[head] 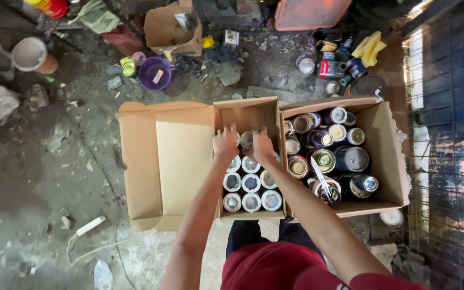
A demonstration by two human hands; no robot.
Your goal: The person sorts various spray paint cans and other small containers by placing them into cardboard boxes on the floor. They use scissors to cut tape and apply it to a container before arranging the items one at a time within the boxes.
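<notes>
My left hand [225, 143] and right hand [262, 146] close fingers on one upright can [247, 139], I think, end up; more cans [251, 183] stand upright nearer me in the box [245, 114].

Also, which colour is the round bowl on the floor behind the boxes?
The bowl is purple, seen in the head view, the only one.

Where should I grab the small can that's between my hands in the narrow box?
Grip the small can by its round top rim, coming straight down from above. It stands upright, with packed cans in front and the box wall behind, so its sides look hard to reach.
</notes>
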